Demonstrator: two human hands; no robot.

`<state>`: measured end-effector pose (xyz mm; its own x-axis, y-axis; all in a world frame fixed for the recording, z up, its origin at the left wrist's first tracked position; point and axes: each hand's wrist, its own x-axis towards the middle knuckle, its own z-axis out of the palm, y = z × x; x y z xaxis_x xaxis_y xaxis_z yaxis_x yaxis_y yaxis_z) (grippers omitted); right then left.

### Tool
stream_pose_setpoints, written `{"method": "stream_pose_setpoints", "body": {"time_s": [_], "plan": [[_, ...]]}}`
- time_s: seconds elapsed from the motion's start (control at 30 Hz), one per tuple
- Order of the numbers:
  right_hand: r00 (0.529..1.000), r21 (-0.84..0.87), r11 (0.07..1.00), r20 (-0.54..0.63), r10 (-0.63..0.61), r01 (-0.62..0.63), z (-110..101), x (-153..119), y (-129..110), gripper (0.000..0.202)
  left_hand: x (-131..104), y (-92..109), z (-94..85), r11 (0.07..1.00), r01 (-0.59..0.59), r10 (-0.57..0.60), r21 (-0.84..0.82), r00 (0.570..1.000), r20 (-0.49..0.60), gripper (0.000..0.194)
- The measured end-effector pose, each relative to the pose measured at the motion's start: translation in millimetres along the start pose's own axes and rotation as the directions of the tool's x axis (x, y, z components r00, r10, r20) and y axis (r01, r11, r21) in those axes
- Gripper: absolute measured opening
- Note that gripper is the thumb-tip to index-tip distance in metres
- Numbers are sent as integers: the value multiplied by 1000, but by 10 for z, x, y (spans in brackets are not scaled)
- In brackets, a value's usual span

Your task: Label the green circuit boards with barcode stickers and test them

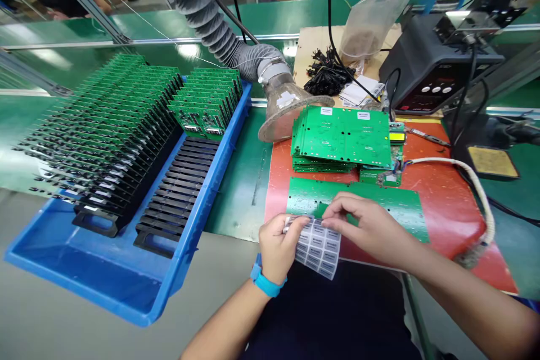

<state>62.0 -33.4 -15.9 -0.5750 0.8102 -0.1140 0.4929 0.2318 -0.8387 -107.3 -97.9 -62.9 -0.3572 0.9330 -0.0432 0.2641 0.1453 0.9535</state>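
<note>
1. We see the label sheet (317, 250) held up at the near edge of the red mat (451, 197), tilted, its printed labels in rows.
2. Left hand (277, 244): we note thumb and forefinger pinching the sheet's upper left corner, other fingers curled; blue wristband (270, 286) below.
3. Right hand (365, 228): thumb and forefinger drawn close at the sheet's top edge; we cannot tell whether they grip a label.
4. Just beyond the hands, we find a green board (392, 205) flat on the mat.
5. Behind it, a board stack (343, 138); we count 2 white labels on its top board.
6. To the left, a blue tray (105, 261) with 2 black racks, circuit boards (105, 112) upright in both.
7. Beside the stack, we record a hose nozzle (291, 104).
</note>
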Motion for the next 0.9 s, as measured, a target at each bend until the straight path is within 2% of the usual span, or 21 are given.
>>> {"method": "stream_pose_setpoints", "body": {"time_s": [0.07, 0.13, 0.23, 0.3, 0.4, 0.47, 0.63, 0.73, 0.8, 0.9], "plan": [[999, 8, 999, -28, -31, 32, 7, 44, 45, 15, 21, -24, -4, 999, 29, -29, 24, 1000, -5, 26], [994, 12, 1000, -105, -6, 8, 28, 130, 120, 16, 28, -51, -21, 997, 54, -54, 49, 999, -2, 28], [980, -154, 986, -198, 30, -61, 87, 319, 247, 17, -10, -82, -57, 997, 47, -51, 69, 996, 70, 25], [980, -296, 952, -198, 15, -74, 145, 449, 307, 17, -59, -100, -72, 997, -10, -2, 76, 987, 160, 17], [976, -401, 912, -220, 2, -92, 246, 591, 340, 19, -117, -147, -61, 980, -161, 126, 119, 957, 262, 10], [970, -460, 881, -244, -6, -110, 311, 642, 335, 20, -129, -190, -44, 959, -231, 178, 165, 942, 285, 11], [955, -584, 801, -291, -53, -134, 397, 627, 293, 24, -110, -245, -30, 946, -245, 179, 214, 942, 285, 12], [929, -614, 782, -342, -137, -111, 304, 529, 327, 30, -96, -231, -40, 949, -230, 165, 216, 945, 281, 12], [917, -560, 826, -360, -172, -65, 167, 441, 400, 26, -92, -218, -47, 952, -222, 158, 212, 946, 282, 14], [951, -360, 931, -302, -64, -51, -60, 329, 542, 19, -95, -207, -49, 956, -208, 142, 205, 945, 295, 18]]}}
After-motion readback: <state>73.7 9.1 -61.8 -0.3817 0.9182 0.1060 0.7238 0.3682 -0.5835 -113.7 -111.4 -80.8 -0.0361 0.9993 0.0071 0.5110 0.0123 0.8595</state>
